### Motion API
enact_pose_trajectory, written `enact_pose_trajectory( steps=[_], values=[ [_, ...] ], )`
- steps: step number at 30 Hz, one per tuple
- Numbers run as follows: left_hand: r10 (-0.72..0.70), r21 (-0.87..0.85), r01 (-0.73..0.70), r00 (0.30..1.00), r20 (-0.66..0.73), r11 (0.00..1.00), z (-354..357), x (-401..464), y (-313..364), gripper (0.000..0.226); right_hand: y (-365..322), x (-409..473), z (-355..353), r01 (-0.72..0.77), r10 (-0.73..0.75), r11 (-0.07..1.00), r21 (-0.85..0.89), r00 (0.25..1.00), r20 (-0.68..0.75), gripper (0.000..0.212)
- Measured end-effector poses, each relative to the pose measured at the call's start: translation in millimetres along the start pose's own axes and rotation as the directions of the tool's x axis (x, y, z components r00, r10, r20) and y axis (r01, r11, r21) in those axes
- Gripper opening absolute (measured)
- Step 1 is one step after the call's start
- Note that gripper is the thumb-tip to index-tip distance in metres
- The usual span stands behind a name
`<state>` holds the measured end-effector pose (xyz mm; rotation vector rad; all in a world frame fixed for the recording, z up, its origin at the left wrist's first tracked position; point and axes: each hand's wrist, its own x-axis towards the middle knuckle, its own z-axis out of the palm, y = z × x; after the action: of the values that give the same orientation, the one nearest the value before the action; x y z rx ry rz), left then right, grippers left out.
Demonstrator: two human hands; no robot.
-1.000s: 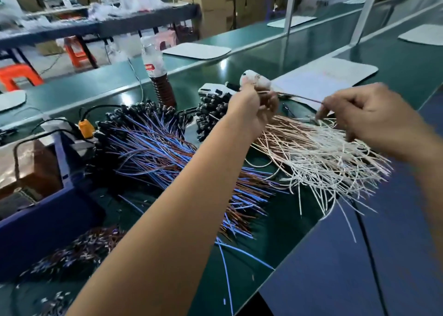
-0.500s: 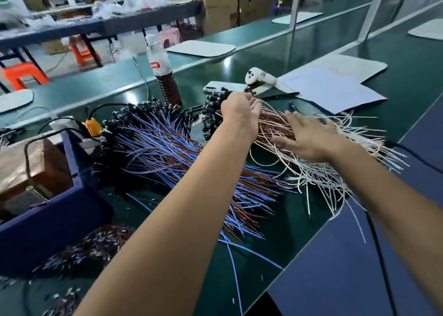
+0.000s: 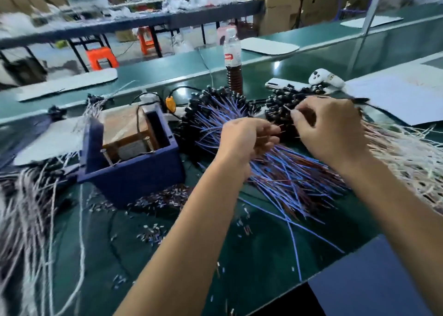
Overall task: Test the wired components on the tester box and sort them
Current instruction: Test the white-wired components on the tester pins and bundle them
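A blue tester box (image 3: 134,172) with a brown block and metal pins inside stands left of centre on the green bench. To its right lies a heap of black components with blue and brown wires (image 3: 282,169). A second heap with white and brown wires (image 3: 405,155) lies at the far right. My left hand (image 3: 247,139) is curled over the blue-wire heap and pinches thin wires. Just right of it, my right hand (image 3: 333,129) pinches the thin leads of a component above the black heads. The component they hold is mostly hidden by the fingers.
Another white-wire bundle (image 3: 31,220) lies at the left edge. Snipped wire bits (image 3: 153,234) litter the bench in front of the box. A bottle (image 3: 232,61), a phone (image 3: 280,84), a white device (image 3: 326,78) and paper sheets (image 3: 395,100) sit behind the heaps.
The view swung left, bringing the tester box into view. Both hands came away from the white-wire heap to the blue-wire heap, and my right hand went from flat to pinching thin leads.
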<state>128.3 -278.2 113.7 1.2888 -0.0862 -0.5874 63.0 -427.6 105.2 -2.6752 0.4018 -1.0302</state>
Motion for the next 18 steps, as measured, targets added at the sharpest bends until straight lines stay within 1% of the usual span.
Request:
enact_pose_trajectory(
  steps=[2,4,6,8,9,11,14,16,17,18],
  values=[
    [0.051,0.153,-0.047,0.999,-0.018,0.987,-48,-19,10,0.022,-56,-9,17,0.082,-0.101,0.988,0.131,0.985,0.140,0.020],
    [0.080,0.336,-0.057,0.995,-0.054,0.940,-97,-39,17,0.027,-107,-20,36,0.124,-0.192,0.959,0.255,0.947,0.259,0.019],
    [0.076,0.530,-0.014,0.992,-0.096,0.848,-144,-57,20,0.031,-149,-30,54,0.124,-0.246,0.937,0.328,0.899,0.363,0.020],
    [0.065,0.684,0.058,0.986,-0.153,0.727,-190,-76,22,0.032,-190,-41,73,0.130,-0.304,0.925,0.357,0.817,0.489,0.022],
    [0.065,0.730,0.106,0.977,-0.203,0.676,-215,-88,23,0.031,-215,-50,84,0.141,-0.345,0.913,0.384,0.769,0.538,0.022],
    [0.082,0.791,0.206,0.949,-0.306,0.576,-259,-105,23,0.025,-256,-68,101,0.158,-0.405,0.889,0.429,0.709,0.578,0.021],
    [0.176,0.827,0.348,0.870,-0.461,0.442,-308,-126,27,0.016,-309,-93,124,0.133,-0.414,0.889,0.437,0.641,0.647,0.023],
    [0.279,0.837,0.429,0.804,-0.526,0.341,-329,-136,35,0.019,-337,-101,139,0.049,-0.379,0.897,0.439,0.595,0.709,0.023],
    [0.335,0.843,0.454,0.777,-0.533,0.289,-335,-139,40,0.021,-348,-102,148,-0.018,-0.349,0.896,0.443,0.586,0.731,0.024],
    [0.382,0.847,0.465,0.756,-0.532,0.259,-339,-140,44,0.023,-358,-100,156,-0.089,-0.310,0.892,0.442,0.591,0.744,0.025]
  ],
)
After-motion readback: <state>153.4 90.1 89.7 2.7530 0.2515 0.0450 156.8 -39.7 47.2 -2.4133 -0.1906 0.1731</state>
